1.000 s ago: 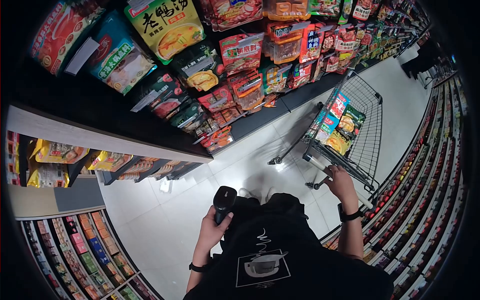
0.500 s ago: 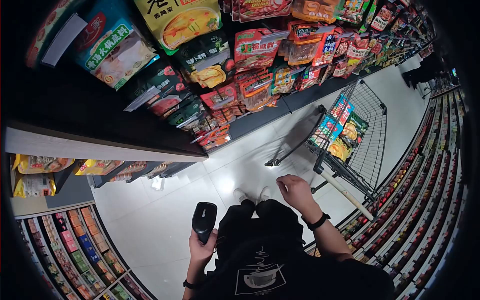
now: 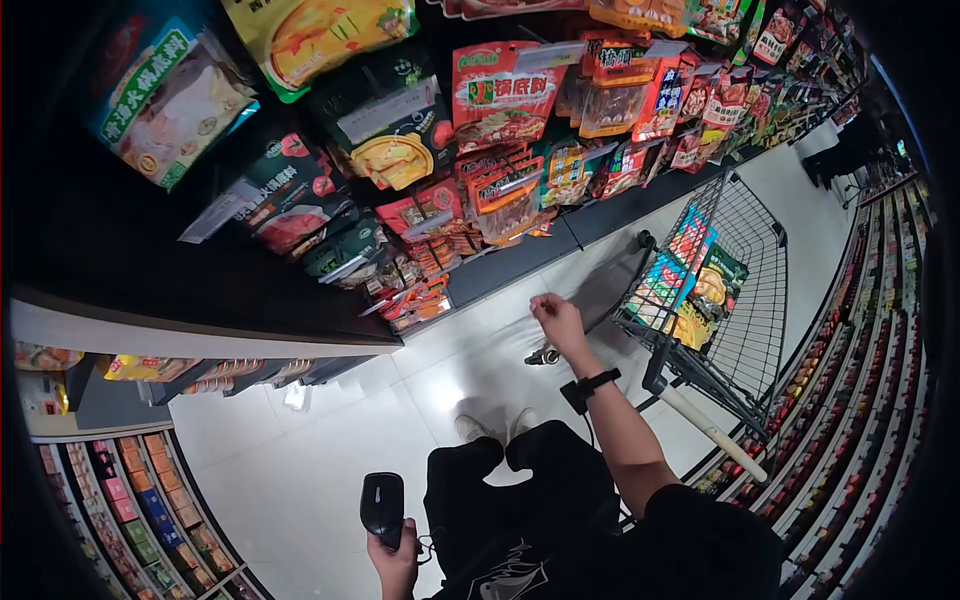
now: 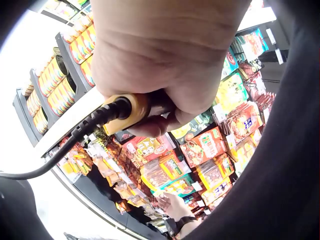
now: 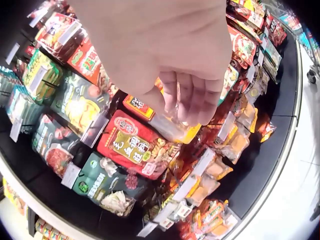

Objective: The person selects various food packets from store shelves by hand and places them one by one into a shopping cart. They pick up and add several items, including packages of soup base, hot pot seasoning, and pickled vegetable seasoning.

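Observation:
My left hand [image 3: 393, 560] grips a black handheld scanner [image 3: 382, 508] low in the head view; in the left wrist view a black cable [image 4: 92, 122] runs from its yellow-ringed end under the left hand [image 4: 160, 65]. The right hand [image 3: 562, 325] is raised over the floor in front of the shelves, holding nothing, its fingers loosely bent. In the right wrist view that hand [image 5: 170, 65] appears before hanging packets, among them a red packet [image 5: 136, 145] and a dark green packet [image 5: 110, 185]; whether it touches any cannot be told.
A wire shopping cart [image 3: 745, 280] with several colourful packets stands at the right, its pale handle [image 3: 712, 432] nearest me. A dark shelf edge [image 3: 515, 262] runs along the packet display. Curved rows of shelved goods [image 3: 850, 350] lie at the far right; a dark-clothed figure [image 3: 850, 155] is beyond.
My right hand has let go of the cart handle and moved left and forward toward the shelves. The left hand with the scanner has shifted down and left in view, and the shelf packets appear closer.

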The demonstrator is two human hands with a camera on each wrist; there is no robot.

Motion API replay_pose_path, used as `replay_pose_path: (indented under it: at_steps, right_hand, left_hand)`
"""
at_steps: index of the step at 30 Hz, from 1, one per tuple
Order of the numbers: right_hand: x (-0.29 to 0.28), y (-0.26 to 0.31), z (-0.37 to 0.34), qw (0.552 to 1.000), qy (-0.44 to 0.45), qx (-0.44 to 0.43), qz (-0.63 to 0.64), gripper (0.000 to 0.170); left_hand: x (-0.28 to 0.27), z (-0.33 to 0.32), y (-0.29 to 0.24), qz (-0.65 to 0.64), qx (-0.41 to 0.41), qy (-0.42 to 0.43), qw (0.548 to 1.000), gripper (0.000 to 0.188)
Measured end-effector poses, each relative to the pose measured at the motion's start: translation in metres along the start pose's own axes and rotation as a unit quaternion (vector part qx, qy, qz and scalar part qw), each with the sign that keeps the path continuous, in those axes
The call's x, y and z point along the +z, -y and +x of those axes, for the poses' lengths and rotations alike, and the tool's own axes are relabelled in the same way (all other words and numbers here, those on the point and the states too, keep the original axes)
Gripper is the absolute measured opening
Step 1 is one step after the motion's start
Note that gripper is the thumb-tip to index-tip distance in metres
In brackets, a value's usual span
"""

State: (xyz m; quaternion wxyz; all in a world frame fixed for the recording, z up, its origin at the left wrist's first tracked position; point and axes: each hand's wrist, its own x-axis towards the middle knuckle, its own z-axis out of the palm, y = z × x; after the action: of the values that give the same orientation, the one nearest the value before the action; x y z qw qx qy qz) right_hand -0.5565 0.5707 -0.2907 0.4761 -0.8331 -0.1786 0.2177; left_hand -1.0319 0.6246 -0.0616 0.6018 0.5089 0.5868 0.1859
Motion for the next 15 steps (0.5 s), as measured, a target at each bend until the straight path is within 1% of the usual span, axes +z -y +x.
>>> replay_pose_path:
  at_steps: [2, 5, 7, 10, 11, 14, 15]
  right_hand:
    - [0.006, -0.013, 0.039, 0.999, -0.040, -0.028, 0.001, 0.028]
    - [0.009, -0.034, 0.102, 0.997, -0.056, -0.045, 0.038, 0.043]
    - [0.014, -0.038, 0.141, 0.994, -0.070, -0.067, 0.052, 0.057]
    - [0.023, -0.028, 0.196, 0.985, -0.101, -0.107, 0.089, 0.080]
    - [0.027, -0.025, 0.209, 0.981, -0.112, -0.119, 0.104, 0.087]
    - [0.038, -0.029, 0.245, 0.973, -0.104, -0.146, 0.145, 0.101]
    - [0.043, -0.035, 0.251, 0.972, -0.111, -0.153, 0.139, 0.102]
  left_hand:
    - [0.005, 0.019, 0.023, 0.008, -0.007, 0.011, 1.000, 0.016]
    - [0.018, 0.045, 0.048, 0.015, -0.020, 0.017, 1.000, 0.016]
    - [0.026, 0.060, 0.062, 0.018, -0.027, 0.015, 0.999, 0.016]
    - [0.032, 0.076, 0.080, 0.019, -0.029, 0.040, 0.999, 0.026]
    - [0.035, 0.082, 0.085, 0.024, -0.016, 0.032, 0.999, 0.023]
    - [0.041, 0.100, 0.105, 0.044, -0.011, 0.023, 0.999, 0.022]
    - [0.044, 0.106, 0.112, 0.023, -0.018, 0.020, 0.999, 0.020]
